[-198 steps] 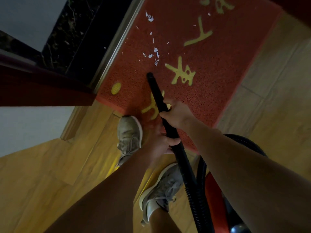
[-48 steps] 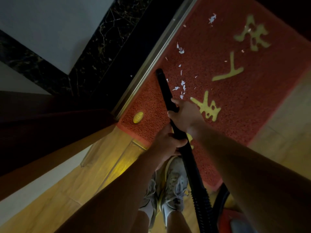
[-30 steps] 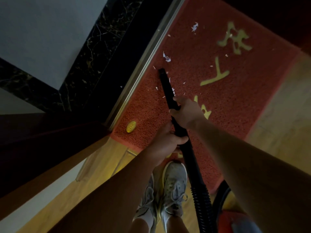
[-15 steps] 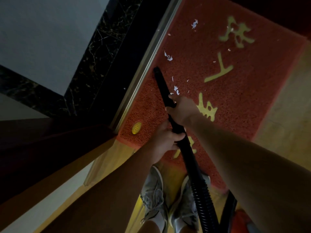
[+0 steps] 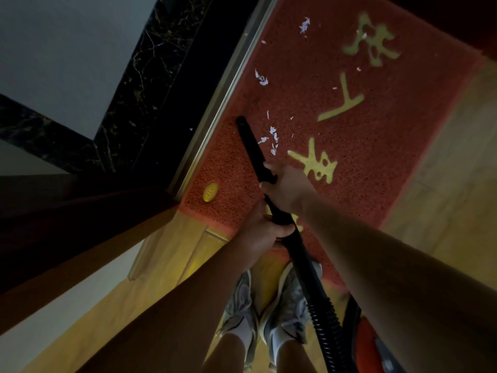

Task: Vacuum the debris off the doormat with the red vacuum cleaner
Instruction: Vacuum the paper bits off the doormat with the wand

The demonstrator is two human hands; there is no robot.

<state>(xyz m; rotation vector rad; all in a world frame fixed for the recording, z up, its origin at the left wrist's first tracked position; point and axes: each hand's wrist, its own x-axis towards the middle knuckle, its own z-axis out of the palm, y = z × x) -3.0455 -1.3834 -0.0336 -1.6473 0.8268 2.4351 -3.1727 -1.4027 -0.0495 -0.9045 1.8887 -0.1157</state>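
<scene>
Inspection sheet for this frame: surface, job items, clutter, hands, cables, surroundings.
Surface: red doormat with yellow characters, on wood floor.
Job's things: black wand, tip near the metal threshold, left of white scraps scattered on the mat; red vacuum at lower right.
Clutter: nothing seen.
Hands: left hand grips the wand low; right hand grips it higher.
Cables: ribbed hose runs from wand to vacuum; no cord seen.
Surroundings: dark marble beyond the threshold, two shoes.

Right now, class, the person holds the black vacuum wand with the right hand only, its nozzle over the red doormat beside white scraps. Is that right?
Not quite. Both hands grip the vacuum wand: the right hand nearer the nozzle, the left hand just behind it. The head view shows this. The nozzle is over the red doormat beside white scraps.
</scene>
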